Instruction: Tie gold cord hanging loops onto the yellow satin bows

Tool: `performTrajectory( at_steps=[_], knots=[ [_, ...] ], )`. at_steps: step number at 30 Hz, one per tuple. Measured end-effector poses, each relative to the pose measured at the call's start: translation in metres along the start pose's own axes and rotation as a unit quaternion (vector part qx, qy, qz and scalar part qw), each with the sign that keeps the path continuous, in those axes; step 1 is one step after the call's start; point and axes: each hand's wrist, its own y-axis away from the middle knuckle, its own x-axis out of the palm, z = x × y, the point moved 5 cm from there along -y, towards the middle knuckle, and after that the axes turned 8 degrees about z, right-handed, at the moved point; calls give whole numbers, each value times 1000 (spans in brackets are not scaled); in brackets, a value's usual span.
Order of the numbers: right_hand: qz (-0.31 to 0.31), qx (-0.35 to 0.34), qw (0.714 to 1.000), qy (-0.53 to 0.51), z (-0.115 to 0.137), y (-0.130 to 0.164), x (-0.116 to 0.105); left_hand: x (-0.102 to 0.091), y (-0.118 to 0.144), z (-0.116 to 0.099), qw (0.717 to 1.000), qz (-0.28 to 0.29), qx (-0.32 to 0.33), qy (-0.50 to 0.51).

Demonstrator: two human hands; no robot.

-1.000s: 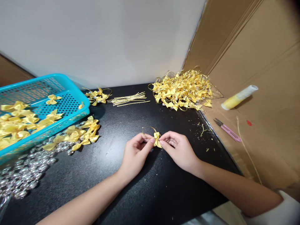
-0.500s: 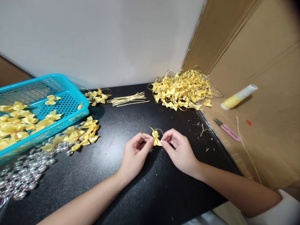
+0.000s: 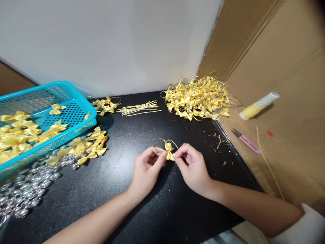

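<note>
While both hands meet over black desk (image 3: pixel 142 210), left hand (image 3: pixel 147 169) and right hand (image 3: pixel 194 167) pinch yellow bow (image 3: pixel 169 150) between fingertips, each grip closed on it. Gold wire loop (image 3: pixel 162 141) curls up from bow, on side away from person. Landmark: bow. Left of bow: loose bows (image 3: pixel 88 145), teal basket (image 3: pixel 63 98) holding more bows, silver beads (image 3: pixel 22 193). Beyond bow: gold wire sticks (image 3: pixel 139 107), big heap of finished bows (image 3: pixel 198 96). Right of bow: pink snips (image 3: pixel 246 140), yellow tube (image 3: pixel 259 105) on cardboard (image 3: pixel 291 142).

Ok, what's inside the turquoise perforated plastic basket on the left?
Loose yellow satin ribbon bows lie in the turquoise perforated plastic basket. Its left part is out of frame.
</note>
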Motion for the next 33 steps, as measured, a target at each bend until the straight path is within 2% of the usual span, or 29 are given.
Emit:
performTrajectory(
  at_steps=[9, 13, 22, 33],
  knots=[
    [5, 5, 999, -52, -1, 1, 5, 2, 1, 0, 1000, 4, 7, 14],
    [3, 3, 999, -32, 0, 0, 2, -1, 3, 0, 999, -1, 15, 30],
    [10, -58, 997, 49, 3, -1, -3, -2, -1, 4, 994, 11, -20, 106],
    [19, -174, 976, 130, 20, -4, -4, -3, -7, 6, 986, 34, -68, 151]
  ],
)
